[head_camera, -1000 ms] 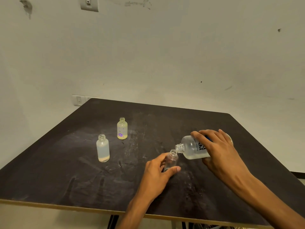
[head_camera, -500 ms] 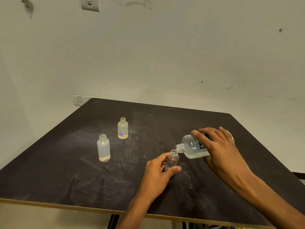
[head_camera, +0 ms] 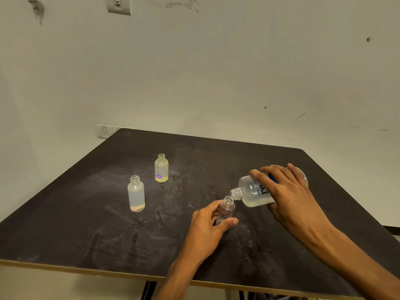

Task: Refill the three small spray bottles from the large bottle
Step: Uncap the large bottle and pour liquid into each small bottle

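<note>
Left hand (head_camera: 205, 229) grips small bottle (head_camera: 226, 210); right hand (head_camera: 290, 198) grips tilted large bottle (head_camera: 252, 191), mouths touching.

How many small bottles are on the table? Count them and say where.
3. Frosted bottle at left; yellowish flower-printed bottle behind it; clear bottle held by the left hand.

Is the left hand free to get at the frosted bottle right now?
Probably not yet: the left hand grips the clear bottle under the tilted large bottle. The bare table leaves the way to the frosted bottle open once it lets go.
</note>
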